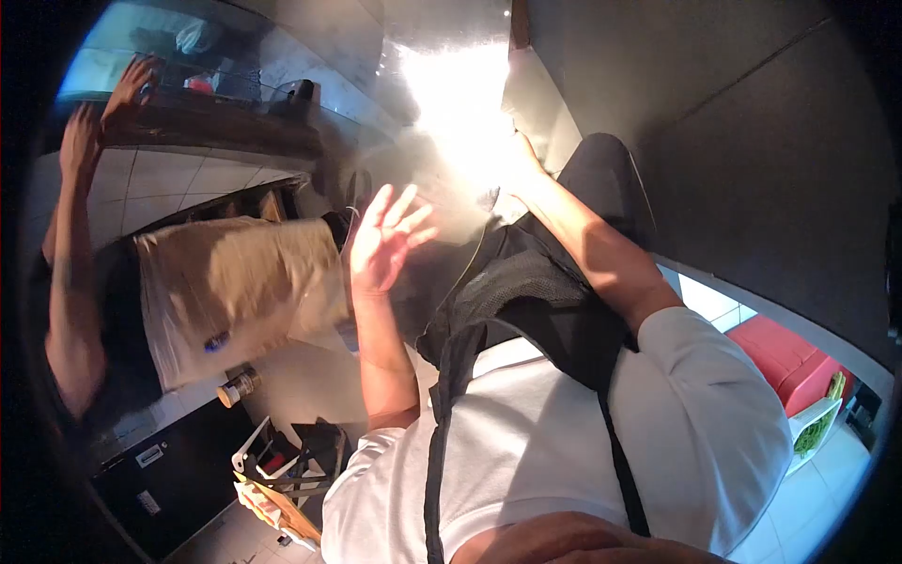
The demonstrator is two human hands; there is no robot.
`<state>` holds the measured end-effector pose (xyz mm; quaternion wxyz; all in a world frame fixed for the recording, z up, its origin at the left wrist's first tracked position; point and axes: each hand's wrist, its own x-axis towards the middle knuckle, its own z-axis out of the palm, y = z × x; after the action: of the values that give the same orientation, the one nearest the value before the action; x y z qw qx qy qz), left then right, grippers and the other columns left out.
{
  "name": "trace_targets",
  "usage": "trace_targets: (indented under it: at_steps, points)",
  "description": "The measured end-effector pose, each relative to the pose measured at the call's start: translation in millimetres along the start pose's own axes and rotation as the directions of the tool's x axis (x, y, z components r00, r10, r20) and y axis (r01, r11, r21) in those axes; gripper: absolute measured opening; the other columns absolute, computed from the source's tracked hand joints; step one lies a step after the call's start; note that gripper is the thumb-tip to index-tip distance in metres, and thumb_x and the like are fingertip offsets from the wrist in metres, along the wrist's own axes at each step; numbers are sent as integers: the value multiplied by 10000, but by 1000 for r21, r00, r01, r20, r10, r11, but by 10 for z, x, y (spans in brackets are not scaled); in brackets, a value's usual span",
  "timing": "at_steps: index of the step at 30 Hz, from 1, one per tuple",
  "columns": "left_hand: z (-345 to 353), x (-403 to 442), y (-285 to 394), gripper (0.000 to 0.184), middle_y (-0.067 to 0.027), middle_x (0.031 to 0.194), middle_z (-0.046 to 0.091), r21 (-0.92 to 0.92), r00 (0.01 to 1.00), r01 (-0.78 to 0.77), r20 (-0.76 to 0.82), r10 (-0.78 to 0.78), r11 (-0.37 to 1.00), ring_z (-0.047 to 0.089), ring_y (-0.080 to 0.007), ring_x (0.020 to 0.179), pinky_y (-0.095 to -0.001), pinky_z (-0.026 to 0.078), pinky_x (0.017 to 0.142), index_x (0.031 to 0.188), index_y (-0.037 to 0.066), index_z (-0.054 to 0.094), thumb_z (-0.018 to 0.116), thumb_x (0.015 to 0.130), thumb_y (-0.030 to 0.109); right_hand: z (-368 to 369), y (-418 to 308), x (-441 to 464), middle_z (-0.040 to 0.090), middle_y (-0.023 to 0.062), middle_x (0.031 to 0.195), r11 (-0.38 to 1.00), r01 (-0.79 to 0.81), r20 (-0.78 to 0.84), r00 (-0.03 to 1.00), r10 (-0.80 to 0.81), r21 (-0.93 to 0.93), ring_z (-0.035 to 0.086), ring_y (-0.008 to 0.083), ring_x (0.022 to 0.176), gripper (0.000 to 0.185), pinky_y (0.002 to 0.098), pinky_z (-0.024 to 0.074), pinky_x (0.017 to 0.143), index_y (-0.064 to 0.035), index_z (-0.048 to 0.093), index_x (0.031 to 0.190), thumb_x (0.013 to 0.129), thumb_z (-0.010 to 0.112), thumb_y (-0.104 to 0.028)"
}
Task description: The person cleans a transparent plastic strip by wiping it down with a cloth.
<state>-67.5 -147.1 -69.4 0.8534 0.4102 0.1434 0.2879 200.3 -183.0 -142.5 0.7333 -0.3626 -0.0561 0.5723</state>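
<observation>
My left hand (381, 246) is raised in front of my body, palm showing and fingers spread, with nothing in it. My right hand (519, 167) reaches forward into a very bright glare (460, 94) on a shiny surface. The light washes out its fingers, so what it touches or holds is hidden. Black mesh-like cloth (526, 291), with straps, hangs over my white shirt (526, 442), just below the hands.
To the left, another person's arms (75, 235) reach toward a dark shelf (207, 117); a tan cloth (244, 273) hangs beside them. Dark panels (752, 141) stand to the right. A red container (785, 362) is behind at right, a black case (160, 479) at lower left.
</observation>
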Motion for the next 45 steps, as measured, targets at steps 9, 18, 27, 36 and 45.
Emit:
trace_targets:
  at_steps: [9,18,27,36,45]
  points:
    - [-937,-307,-141,894,-286,1404,446,-104,908,145,-381,-174,984,519,-457,1212,-575,467,954,1488,90,318,476,869,715,-391,76,355,654,64,899,891,116,-222,975,-18,439,641,190,724,187,295,542,642,-29,621,1068,964,549,-167]
    - [-550,541,-336,807,-162,1514,376,695,880,186,-432,197,694,374,-332,1381,-532,304,1092,1501,134,347,497,909,661,119,-166,-163,631,66,734,476,317,-69,772,-633,-821,643,115,724,96,317,514,618,-54,609,859,873,680,-116]
    - [220,1303,-581,763,-185,1578,224,-468,978,46,201,56,882,255,-414,1422,-676,279,1057,1544,354,187,355,905,737,620,315,-711,343,292,1452,-27,678,615,649,-447,-735,312,460,1351,708,533,242,1129,-11,411,1402,807,670,-295]
    - [522,1157,-427,899,-182,1585,212,-548,969,20,217,119,836,278,-375,1429,-582,273,1116,1560,180,128,322,893,751,1307,153,-492,361,216,1479,-69,192,200,842,-502,-979,368,381,1338,670,549,267,1128,-63,339,1468,922,468,-428]
    - [846,931,-66,998,-146,1515,367,-632,999,30,2,-37,775,352,-351,1380,-538,308,1103,1527,108,258,368,832,816,967,-268,-242,475,309,1289,-187,518,535,682,-499,-835,459,445,1202,523,672,340,1002,-44,462,1361,900,531,-283]
